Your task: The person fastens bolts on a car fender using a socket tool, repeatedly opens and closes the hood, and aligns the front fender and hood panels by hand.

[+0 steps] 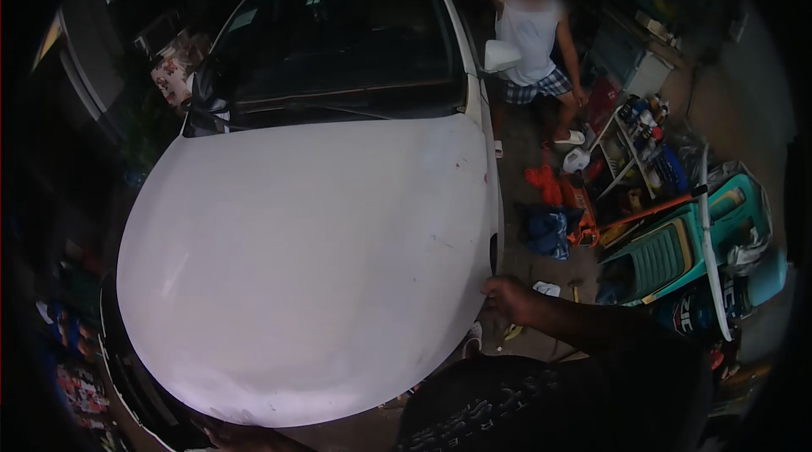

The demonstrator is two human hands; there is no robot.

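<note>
A white car hood (313, 249) fills the middle of the head view, with a few dark scuffs and small red marks toward its right side. My right hand (510, 300) is closed on the hood's right edge, fingers curled at the rim. Low in the view, my left hand (245, 438) holds the front lip from below; it is dim and partly cut off. Behind the hood is the car's windshield (338, 42). A dark strip of the car's front (139, 376) shows past the hood's left front edge.
Another person (531, 38) stands by the side mirror (502, 55), one hand on the car roof. On the right are a cluttered rack (630, 152), green plastic chairs (655, 262), an orange jack-like tool (582, 211) and a blue cloth bag (548, 230). Plants and stacked items line the left.
</note>
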